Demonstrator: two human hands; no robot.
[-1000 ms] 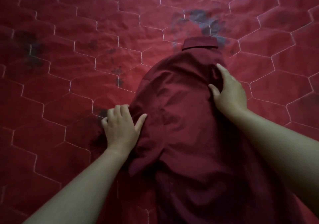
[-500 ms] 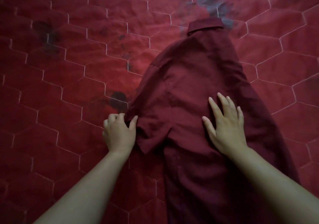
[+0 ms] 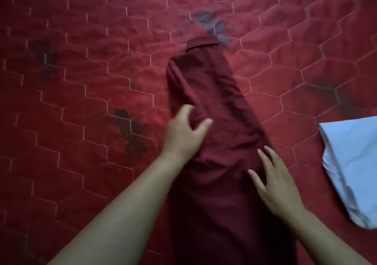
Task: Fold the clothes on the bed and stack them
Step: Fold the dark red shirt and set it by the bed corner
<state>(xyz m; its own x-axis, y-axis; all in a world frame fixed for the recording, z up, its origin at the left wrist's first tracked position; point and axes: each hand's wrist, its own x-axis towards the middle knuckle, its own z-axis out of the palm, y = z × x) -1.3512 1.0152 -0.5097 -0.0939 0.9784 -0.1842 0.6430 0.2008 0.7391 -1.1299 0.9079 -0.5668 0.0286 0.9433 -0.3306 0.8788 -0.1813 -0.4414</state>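
Observation:
A dark maroon collared shirt (image 3: pixel 212 93) lies face down on the bed, collar (image 3: pixel 202 42) at the far end, both sides folded in so it forms a long narrow strip. My left hand (image 3: pixel 183 134) rests on the strip's left edge, blurred, fingers spread on the folded-over cloth. My right hand (image 3: pixel 275 181) lies flat and open on the strip's right side, nearer to me. Neither hand grips the cloth.
The bed is covered by a red quilt (image 3: pixel 81 81) with a white hexagon stitch pattern and dark blotches. A pale blue garment (image 3: pixel 355 162) lies crumpled at the right edge of the view, apart from the shirt.
The shirt's left sleeve and side have been folded over onto its back, making a narrow strip. My left hand moved right onto the shirt. The view shifted, bringing the pale blue garment in.

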